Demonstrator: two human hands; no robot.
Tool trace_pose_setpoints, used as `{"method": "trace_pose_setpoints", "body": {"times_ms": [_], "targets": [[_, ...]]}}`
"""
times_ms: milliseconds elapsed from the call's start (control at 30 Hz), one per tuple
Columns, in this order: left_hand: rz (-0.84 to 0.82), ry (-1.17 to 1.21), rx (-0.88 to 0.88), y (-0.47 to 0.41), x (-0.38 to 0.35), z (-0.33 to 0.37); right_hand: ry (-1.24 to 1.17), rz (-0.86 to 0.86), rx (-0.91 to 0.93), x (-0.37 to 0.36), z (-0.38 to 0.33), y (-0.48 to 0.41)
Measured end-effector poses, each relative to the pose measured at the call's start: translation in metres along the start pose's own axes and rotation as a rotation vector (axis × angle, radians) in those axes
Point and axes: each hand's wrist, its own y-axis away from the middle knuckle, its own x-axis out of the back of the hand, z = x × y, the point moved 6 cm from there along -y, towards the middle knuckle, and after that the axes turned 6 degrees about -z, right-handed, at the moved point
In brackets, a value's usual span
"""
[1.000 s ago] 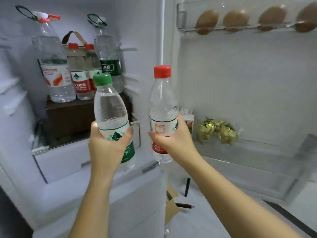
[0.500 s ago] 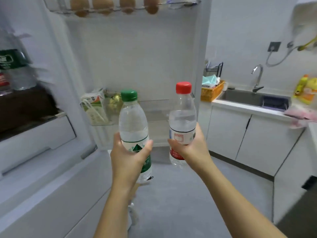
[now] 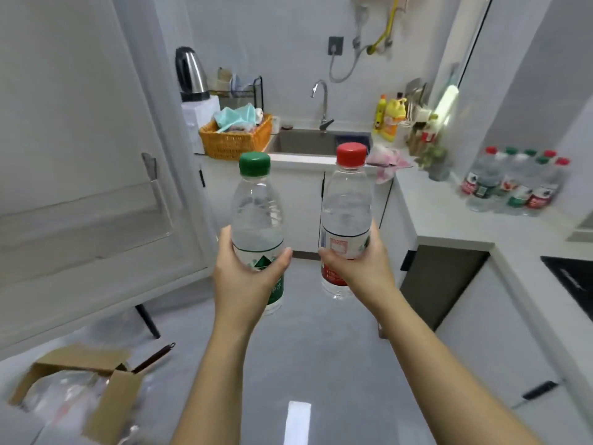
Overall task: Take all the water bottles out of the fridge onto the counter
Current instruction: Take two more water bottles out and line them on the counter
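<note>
The white fridge door [image 3: 80,139] is filling the 9 o'clock side. At 3 o'clock the smooth white table [image 3: 433,207] is carrying a blurred cluster of bottles [image 3: 516,184]. Both forearms are reaching forward. The left hand [image 3: 247,277] is closing its grip round the clear, upright green-capped bottle [image 3: 256,213]. The right hand [image 3: 359,268] is gripping the red-capped bottle [image 3: 348,203] just beside it, partly hiding its label.

Bare counter [image 3: 439,210] stretch before bottle cluster [image 3: 513,184], fridge door [image 3: 80,139] open at left, cardboard box [image 3: 112,406] on floor [image 3: 321,342].
</note>
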Motion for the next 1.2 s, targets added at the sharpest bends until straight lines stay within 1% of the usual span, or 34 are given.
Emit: {"method": "trace_pose_setpoints", "body": {"times_ms": [267,467,600,733,900,1000,1200], "targets": [[-0.177,0.071,0.012,-0.091,-0.102,-0.015,0.047,0.174,-0.016,0.072,0.032,-0.082],[-0.284,0.076,0.039,-0.120,-0.156,-0.031,0.027,0.289,-0.043,0.112,0.056,-0.108],[-0.331,0.080,0.046,-0.132,-0.193,-0.033,0.022,0.319,-0.048,0.142,0.070,-0.119],[-0.353,0.080,0.044,-0.139,-0.233,-0.033,0.001,0.356,-0.057,0.175,0.085,-0.132],[-0.355,0.095,0.071,-0.140,-0.295,-0.038,-0.007,0.391,-0.045,0.236,0.107,-0.158],[-0.339,0.106,0.086,-0.141,-0.338,-0.037,0.002,0.381,-0.041,0.279,0.118,-0.174],[-0.359,0.102,0.088,-0.139,-0.426,-0.026,0.022,0.342,-0.059,0.362,0.141,-0.198]]}}
